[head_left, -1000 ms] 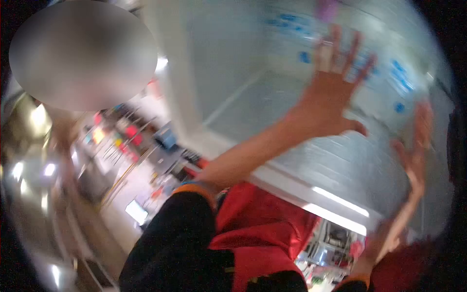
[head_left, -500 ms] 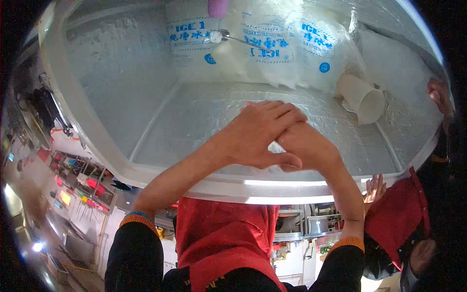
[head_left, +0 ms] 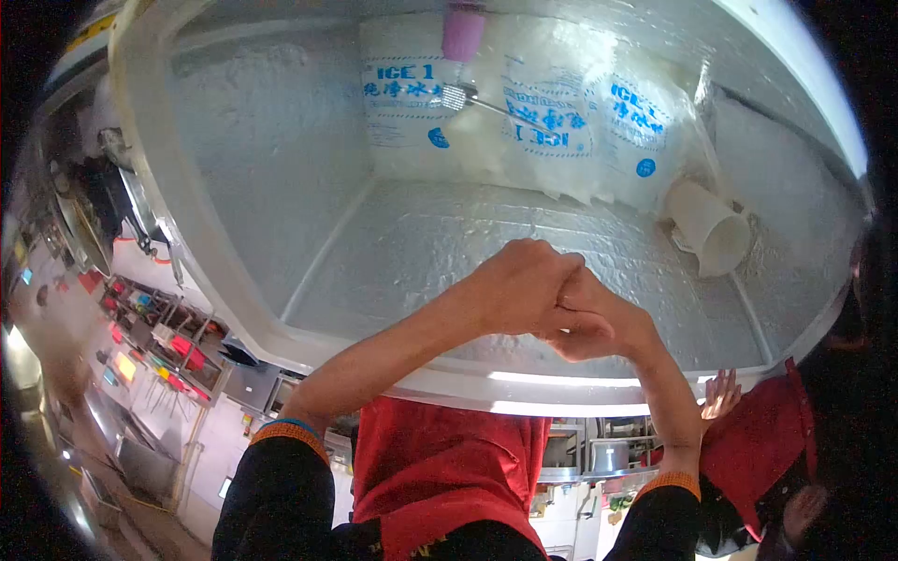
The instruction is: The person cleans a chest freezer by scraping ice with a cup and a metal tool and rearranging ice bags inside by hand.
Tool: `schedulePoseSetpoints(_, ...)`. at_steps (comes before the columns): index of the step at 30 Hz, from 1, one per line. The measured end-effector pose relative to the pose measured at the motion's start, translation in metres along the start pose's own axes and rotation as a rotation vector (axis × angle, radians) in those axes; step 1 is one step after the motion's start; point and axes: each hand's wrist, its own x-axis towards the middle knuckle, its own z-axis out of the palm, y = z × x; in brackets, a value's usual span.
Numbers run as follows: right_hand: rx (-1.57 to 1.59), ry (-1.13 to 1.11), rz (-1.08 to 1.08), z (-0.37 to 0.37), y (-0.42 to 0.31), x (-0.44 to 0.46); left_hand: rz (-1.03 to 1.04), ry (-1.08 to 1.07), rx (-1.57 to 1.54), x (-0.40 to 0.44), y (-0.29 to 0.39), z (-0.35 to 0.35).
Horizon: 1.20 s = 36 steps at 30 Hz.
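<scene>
My left hand [head_left: 526, 285] and my right hand [head_left: 603, 316] are clasped together over the front part of a white chest freezer [head_left: 412, 374]. The fingers of each are curled closed against the other, and I see no object between them. Below them is the wet, icy floor of the freezer. A white plastic jug [head_left: 716, 234] lies tipped on its side to the right, apart from both hands. Farther back, a metal tool with a perforated square head [head_left: 456, 96] rests on the ice bags.
Clear bags of ice [head_left: 402, 122] with blue print line the back of the freezer. A purple cup [head_left: 462, 35] is at the top. At the right front, another person's hand [head_left: 720, 395] touches the rim, beside a red garment [head_left: 758, 449]. Shelving [head_left: 173, 337] stands far left.
My hands went from the left lying across the right to both clasped with fingers curled. The view shifted, so the freezer contents appear lower. A co-worker's hand left the right rim.
</scene>
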Motion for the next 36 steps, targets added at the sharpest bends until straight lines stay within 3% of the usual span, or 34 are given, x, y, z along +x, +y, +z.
schedulePoseSetpoints(2,0.001,-0.049,0.064,-0.007,-0.003,0.009,-0.01,0.041,-0.01,-0.001,-0.003,-0.007)
schedulePoseSetpoints(5,0.122,0.051,-0.076,-0.036,-0.01,0.03,-0.094,-0.025,-0.062,-0.005,-0.014,-0.019)
schedulePoseSetpoints(7,0.308,-0.218,0.35,-0.069,0.012,0.047,-0.084,0.29,0.156,-0.009,-0.04,-0.014)
schedulePoseSetpoints(8,-0.117,-0.092,0.39,-0.072,0.039,0.044,-0.232,0.394,0.643,-0.015,-0.05,-0.013)
schedulePoseSetpoints(9,-0.539,0.039,0.421,-0.073,0.067,0.046,-0.222,0.407,0.645,-0.021,-0.051,-0.02)
schedulePoseSetpoints(11,-1.15,-0.103,0.775,-0.1,0.085,0.107,-0.594,0.271,0.878,-0.03,-0.056,-0.035)
schedulePoseSetpoints(12,-0.92,0.128,0.612,-0.114,0.105,0.129,-0.586,0.269,0.88,-0.031,-0.051,-0.043)
schedulePoseSetpoints(14,-0.342,0.555,0.235,-0.134,0.124,0.175,-0.506,0.258,0.514,-0.033,-0.036,-0.058)
schedulePoseSetpoints(15,-0.159,0.632,0.318,-0.139,0.129,0.204,-0.49,0.246,0.519,-0.033,-0.036,-0.057)
schedulePoseSetpoints(16,-0.234,0.784,0.325,-0.14,0.153,0.231,-0.399,0.297,0.524,-0.032,-0.035,-0.054)
schedulePoseSetpoints(18,-0.405,0.774,0.473,-0.146,0.17,0.269,-0.256,0.316,0.523,-0.028,-0.033,-0.049)
schedulePoseSetpoints(20,-0.415,0.829,0.607,-0.143,0.167,0.292,-0.317,0.236,0.453,-0.027,-0.031,-0.051)
schedulePoseSetpoints(25,-0.319,0.917,0.652,-0.137,0.175,0.284,-0.33,0.212,0.492,-0.027,-0.032,-0.054)
schedulePoseSetpoints(27,-0.345,0.943,0.441,-0.139,0.177,0.258,-0.324,0.223,0.437,-0.026,-0.029,-0.059)
schedulePoseSetpoints(28,-0.352,0.955,0.449,-0.14,0.177,0.24,-0.277,0.264,0.4,-0.027,-0.029,-0.064)
schedulePoseSetpoints(30,-0.333,1.032,0.185,-0.143,0.175,0.189,-0.209,0.298,0.361,-0.026,-0.026,-0.073)
schedulePoseSetpoints(32,-0.263,0.99,0.197,-0.159,0.171,0.127,-0.157,0.487,0.371,-0.024,-0.016,-0.085)
schedulePoseSetpoints(33,-0.182,0.934,0.2,-0.166,0.172,0.093,-0.144,0.476,0.363,-0.022,-0.012,-0.092)
schedulePoseSetpoints(35,-0.137,1.024,0.308,-0.179,0.192,0.029,0.011,0.69,0.488,-0.018,0.001,-0.108)
schedulePoseSetpoints(36,-0.188,1.01,0.406,-0.19,0.183,-0.001,0.021,0.69,0.493,-0.013,0.013,-0.115)
